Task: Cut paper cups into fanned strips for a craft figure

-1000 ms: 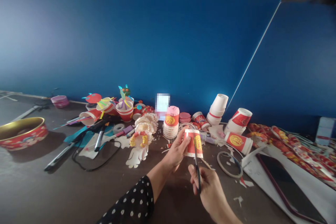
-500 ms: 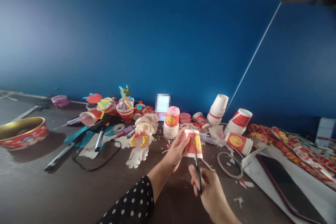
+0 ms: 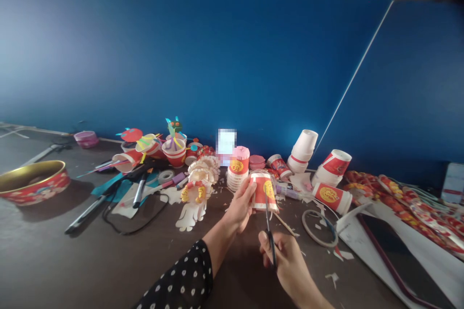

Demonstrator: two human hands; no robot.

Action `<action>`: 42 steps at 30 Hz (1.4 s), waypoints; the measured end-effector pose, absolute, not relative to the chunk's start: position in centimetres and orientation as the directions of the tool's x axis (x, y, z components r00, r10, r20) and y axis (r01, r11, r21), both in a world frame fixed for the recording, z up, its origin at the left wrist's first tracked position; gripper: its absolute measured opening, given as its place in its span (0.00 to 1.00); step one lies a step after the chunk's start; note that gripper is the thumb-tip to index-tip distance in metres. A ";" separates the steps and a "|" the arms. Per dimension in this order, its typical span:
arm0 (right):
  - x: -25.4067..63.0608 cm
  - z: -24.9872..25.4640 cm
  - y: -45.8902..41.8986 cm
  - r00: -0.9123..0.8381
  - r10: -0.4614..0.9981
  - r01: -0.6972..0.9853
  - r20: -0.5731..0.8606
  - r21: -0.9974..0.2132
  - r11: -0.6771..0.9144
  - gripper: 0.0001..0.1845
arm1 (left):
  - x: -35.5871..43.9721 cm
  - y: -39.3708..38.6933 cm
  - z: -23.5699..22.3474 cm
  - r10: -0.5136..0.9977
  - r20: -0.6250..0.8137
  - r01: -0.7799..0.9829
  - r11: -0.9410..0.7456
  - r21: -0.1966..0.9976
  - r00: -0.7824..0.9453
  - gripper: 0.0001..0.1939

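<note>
A red and white paper cup [image 3: 259, 195] with a yellow emblem is held by my left hand [image 3: 240, 206], thumb on its near side and the other fingers behind it. My right hand [image 3: 288, 260] is closed around the black handles of a pair of scissors [image 3: 270, 244]. Their blades point up and lie across the cup's right part, over the emblem; whether they cut into the paper I cannot tell. Just behind the cup stands a stack of cups [image 3: 238, 166] with a pink top. Left of my hands lies a cut-paper piece [image 3: 191, 216] with red and yellow parts.
Upturned cups [image 3: 303, 147] and a cup on its side [image 3: 331, 197] stand at right, near a tape roll [image 3: 319, 229]. A phone [image 3: 402, 260] lies on white paper. At left are a round red tin [image 3: 36, 188], pens and decorated cups [image 3: 174, 152]. Paper scraps litter the table.
My left hand has moved the cup slightly left and tilted it, so its bottom edge sits higher. The scissors have shifted a little left with my right hand.
</note>
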State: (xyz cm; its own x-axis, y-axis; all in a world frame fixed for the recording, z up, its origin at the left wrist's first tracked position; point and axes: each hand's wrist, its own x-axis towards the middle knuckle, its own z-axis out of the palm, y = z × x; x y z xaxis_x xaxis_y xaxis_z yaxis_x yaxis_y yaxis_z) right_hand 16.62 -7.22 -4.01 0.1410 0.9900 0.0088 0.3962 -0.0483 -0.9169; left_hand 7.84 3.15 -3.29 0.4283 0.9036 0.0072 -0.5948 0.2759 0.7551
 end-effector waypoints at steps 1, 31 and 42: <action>16.6 -4.1 -7.2 0.128 0.992 0.409 0.005 -0.911 -0.048 0.27 | 7.7 3.2 -3.1 0.907 -0.003 -0.594 0.277 0.755 0.420 0.23; 16.8 -4.5 -7.1 0.094 0.995 0.498 0.013 -0.866 -0.036 0.26 | 7.7 3.0 -2.7 0.917 0.001 -0.562 0.243 0.790 0.398 0.25; 16.7 -4.4 -7.3 0.090 0.996 0.500 0.013 -0.865 -0.034 0.26 | 7.8 3.1 -2.7 0.926 0.001 -0.569 0.230 0.790 0.377 0.26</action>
